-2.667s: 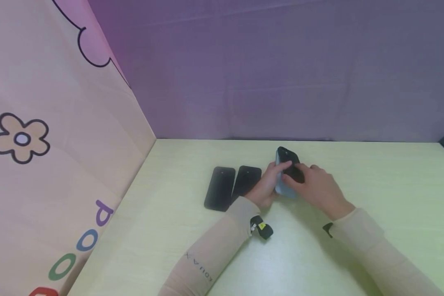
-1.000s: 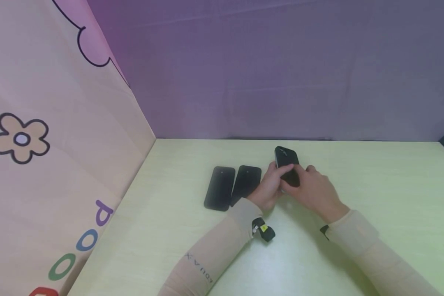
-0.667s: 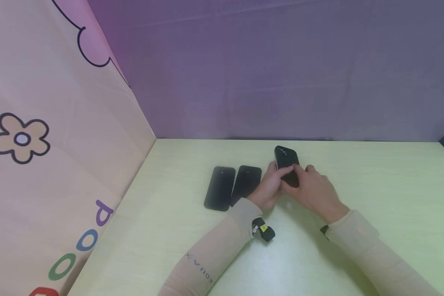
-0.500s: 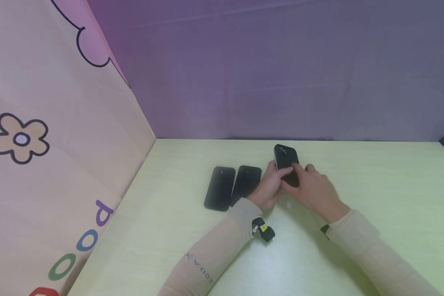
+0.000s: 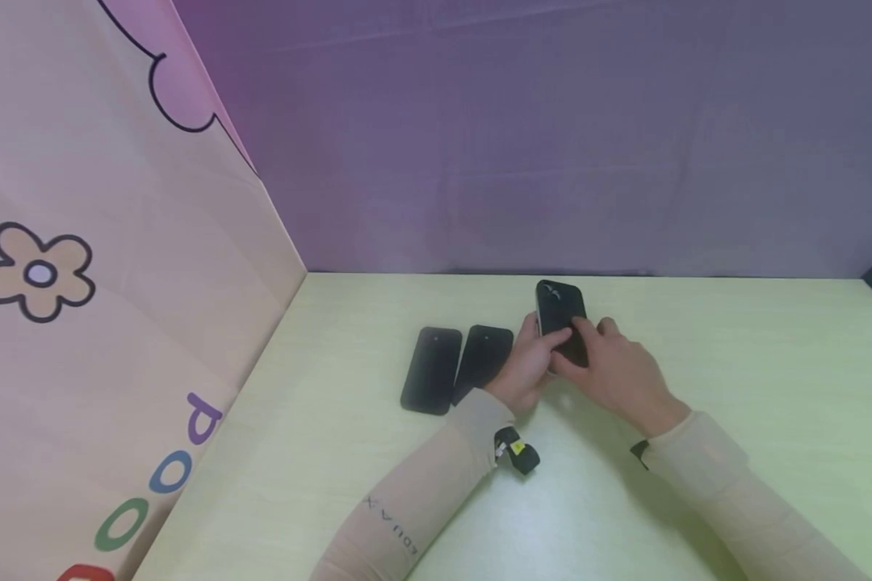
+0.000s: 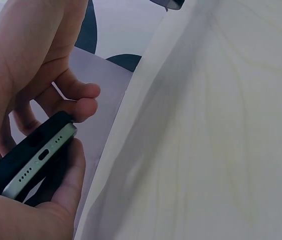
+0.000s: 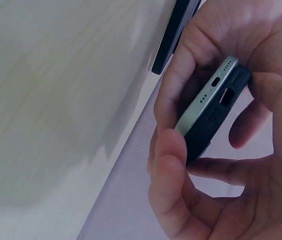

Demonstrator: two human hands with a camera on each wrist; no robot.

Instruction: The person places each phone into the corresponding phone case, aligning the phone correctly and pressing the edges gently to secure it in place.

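In the head view both hands hold a phone in a black case (image 5: 563,307) a little above the table, tilted, its camera end pointing away. The left hand (image 5: 525,367) grips its left side, thumb laid over the case back. With thumb and fingers, the right hand (image 5: 619,373) pinches the lower right part. In the right wrist view the phone's pale metal end (image 7: 205,92) shows a charging port, and the black case (image 7: 220,110) stands slightly off it at that end. The left wrist view shows the same pale phone end (image 6: 41,159) against the dark case (image 6: 28,142).
Two black phone-shaped slabs (image 5: 432,369) lie side by side on the pale wooden table (image 5: 320,452), left of the hands; the left forearm partly covers the nearer one. A purple backdrop (image 5: 480,161) stands behind, and a patterned sheet (image 5: 131,242) rises at left.
Earlier the black case sat askew, with the phone's pale blue back showing below. Now the case covers the back and the cameras show through it. Phone and case have tipped slightly upward.
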